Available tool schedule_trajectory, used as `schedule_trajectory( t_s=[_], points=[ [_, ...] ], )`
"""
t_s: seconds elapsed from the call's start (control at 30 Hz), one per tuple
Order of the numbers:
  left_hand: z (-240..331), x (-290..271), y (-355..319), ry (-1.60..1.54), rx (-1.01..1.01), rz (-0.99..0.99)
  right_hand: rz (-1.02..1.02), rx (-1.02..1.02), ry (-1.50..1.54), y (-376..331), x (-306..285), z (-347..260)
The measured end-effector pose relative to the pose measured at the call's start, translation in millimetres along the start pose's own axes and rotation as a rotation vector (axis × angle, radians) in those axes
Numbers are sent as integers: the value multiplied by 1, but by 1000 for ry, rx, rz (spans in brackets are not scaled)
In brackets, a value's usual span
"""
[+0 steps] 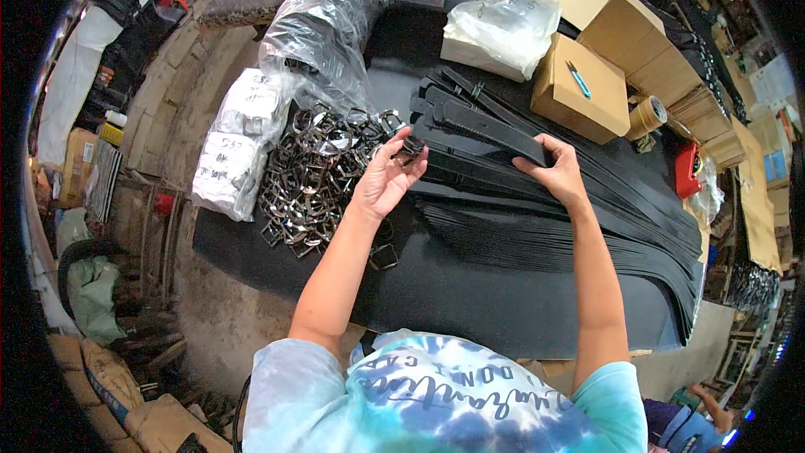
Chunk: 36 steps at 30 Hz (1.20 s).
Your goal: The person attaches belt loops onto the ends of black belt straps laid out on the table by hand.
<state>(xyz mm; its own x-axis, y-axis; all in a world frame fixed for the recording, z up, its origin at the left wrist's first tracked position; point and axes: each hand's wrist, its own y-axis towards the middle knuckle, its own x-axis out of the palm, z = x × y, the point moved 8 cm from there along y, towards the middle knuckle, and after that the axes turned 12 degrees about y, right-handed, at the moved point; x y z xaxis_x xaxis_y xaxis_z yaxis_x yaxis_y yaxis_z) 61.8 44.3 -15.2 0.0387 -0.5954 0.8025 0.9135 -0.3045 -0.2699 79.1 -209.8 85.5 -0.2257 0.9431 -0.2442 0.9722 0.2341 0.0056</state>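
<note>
Our left hand (pixel 384 178) pinches a small dark metal buckle (pixel 410 148) at the end of a flat black leather strap (pixel 482 128), which our right hand (pixel 557 170) grips atop the strap stack (pixel 570 218) on the counter (pixel 470 302). We judge it best to keep the strap flat and feed it squarely. The fingers hide the buckle's prong.

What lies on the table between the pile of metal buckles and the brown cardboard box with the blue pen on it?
In the head view, black belt straps lie fanned between the buckle pile and the cardboard box. The left hand and right hand hold the top strap.
</note>
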Motion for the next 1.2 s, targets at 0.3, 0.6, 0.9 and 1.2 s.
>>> schedule_trajectory(
  t_s=[0.3,0.6,0.9,1.2],
  points=[
    [8,-4,3,160,78,22,20,-16,19,-3,-1,-11],
    [22,4,-3,276,116,-10,-46,99,-48,1,-1,-15],
    [11,13,-1,204,6,-56,-65,72,-145,5,-5,-19],
    [8,4,4,255,-80,50,-62,61,-102,0,-4,-15]
  ],
)
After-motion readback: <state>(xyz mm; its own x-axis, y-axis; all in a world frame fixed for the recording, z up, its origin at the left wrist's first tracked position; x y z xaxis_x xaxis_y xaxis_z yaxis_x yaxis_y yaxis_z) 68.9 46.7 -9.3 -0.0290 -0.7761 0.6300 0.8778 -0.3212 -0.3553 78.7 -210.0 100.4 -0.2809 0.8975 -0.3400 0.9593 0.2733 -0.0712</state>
